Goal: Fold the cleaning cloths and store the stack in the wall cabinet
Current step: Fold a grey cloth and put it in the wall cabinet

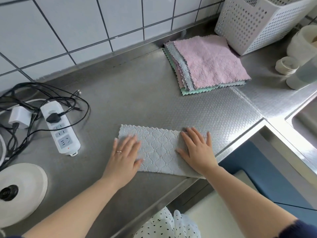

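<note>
A grey-blue cleaning cloth (158,149) lies folded into a long rectangle near the front edge of the steel counter (130,93). My left hand (124,154) rests flat on its left end, fingers spread. On the right end my right hand (197,149) presses flat too. Further back to the right sits a stack of unfolded cloths (208,63), pink on top, with grey and green ones under it. No wall cabinet is in sight.
A white power strip (60,127) with tangled black cables (30,100) lies at the left. A white round lid (18,191) sits at the front left. A white perforated basket (260,23) and cups (286,65) stand at the back right. A sink (305,122) opens at the right.
</note>
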`<state>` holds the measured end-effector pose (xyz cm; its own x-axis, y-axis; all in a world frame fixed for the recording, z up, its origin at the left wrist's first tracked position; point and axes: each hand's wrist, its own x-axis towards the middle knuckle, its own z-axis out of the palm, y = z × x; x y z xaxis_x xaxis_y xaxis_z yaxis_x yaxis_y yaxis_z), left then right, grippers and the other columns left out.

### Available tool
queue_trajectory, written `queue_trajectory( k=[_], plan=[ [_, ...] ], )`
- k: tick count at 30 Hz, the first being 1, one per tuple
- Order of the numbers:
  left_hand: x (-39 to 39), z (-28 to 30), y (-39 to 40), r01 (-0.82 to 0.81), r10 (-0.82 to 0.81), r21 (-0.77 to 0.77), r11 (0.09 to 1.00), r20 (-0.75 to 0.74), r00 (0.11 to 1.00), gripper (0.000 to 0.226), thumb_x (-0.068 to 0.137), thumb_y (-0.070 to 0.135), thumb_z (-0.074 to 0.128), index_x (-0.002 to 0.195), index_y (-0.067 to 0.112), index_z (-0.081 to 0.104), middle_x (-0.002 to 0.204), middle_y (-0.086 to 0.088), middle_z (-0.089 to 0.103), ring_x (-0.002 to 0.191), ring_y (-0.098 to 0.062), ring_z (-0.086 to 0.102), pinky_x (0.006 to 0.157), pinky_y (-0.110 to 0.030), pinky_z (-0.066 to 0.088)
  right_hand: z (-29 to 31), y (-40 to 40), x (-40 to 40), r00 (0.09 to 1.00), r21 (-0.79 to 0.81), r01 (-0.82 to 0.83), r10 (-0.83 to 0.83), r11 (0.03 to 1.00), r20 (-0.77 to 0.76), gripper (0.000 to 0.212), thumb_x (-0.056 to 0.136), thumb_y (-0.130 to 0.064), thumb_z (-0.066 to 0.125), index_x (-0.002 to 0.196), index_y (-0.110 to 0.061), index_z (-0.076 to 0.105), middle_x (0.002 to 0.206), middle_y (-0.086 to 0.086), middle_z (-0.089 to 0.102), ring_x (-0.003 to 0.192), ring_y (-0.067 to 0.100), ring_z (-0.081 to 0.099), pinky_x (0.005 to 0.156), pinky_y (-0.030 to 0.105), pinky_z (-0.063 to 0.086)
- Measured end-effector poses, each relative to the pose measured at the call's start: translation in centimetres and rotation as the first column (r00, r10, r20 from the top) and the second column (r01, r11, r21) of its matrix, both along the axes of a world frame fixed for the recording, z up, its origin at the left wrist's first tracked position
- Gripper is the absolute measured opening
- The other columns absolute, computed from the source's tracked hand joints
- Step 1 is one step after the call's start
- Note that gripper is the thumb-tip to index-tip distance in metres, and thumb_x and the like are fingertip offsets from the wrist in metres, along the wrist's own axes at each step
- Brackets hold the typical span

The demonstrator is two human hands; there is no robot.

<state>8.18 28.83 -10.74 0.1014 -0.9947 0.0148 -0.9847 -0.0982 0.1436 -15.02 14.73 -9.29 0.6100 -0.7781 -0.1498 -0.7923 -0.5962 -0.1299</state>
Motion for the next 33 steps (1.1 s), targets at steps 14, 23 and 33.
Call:
queue_trajectory(
  k=[14,23,33],
  plan=[
    [-5.5,1.7,0.2,0.104,-0.123,-0.107,0.989,-0.19,0.974,0.011,0.077,0.031,0.053,0.072,0.032,0.063,0.082,0.014,0.056,0.077,-0.011,0.056,0.08,-0.029,0.034,1.9,-2.5,7.7,0.995,0.088,-0.027,0.018,0.996,0.094,0.02,0.091,-0.023,0.052,0.106,-0.025,0.066,0.112,0.0,0.061,0.107,0.025,0.052,0.088,0.035,0.036],
    [-1.6,2.1,2.6,0.011,-0.019,-0.074,0.997,-0.105,0.994,0.01,0.077,0.03,0.056,0.075,0.031,0.066,0.082,0.01,0.059,0.078,-0.017,0.059,0.084,-0.032,0.033,2.6,-0.1,3.9,0.999,0.194,0.029,-0.037,0.981,0.034,0.016,0.09,-0.035,0.057,0.098,-0.022,0.063,0.102,-0.002,0.064,0.102,0.022,0.056,0.087,0.033,0.037],
    [-0.1,3.0,2.5,0.058,-0.061,-0.046,0.997,-0.075,0.995,0.019,0.066,0.014,0.077,0.075,0.028,0.067,0.086,0.009,0.062,0.084,-0.019,0.06,0.085,-0.03,0.03,2.3,5.4,0.0,0.999,0.163,-0.051,0.049,0.985,0.02,0.017,0.09,-0.038,0.057,0.097,-0.024,0.062,0.102,-0.006,0.058,0.102,0.018,0.052,0.092,0.033,0.04]
  ],
)
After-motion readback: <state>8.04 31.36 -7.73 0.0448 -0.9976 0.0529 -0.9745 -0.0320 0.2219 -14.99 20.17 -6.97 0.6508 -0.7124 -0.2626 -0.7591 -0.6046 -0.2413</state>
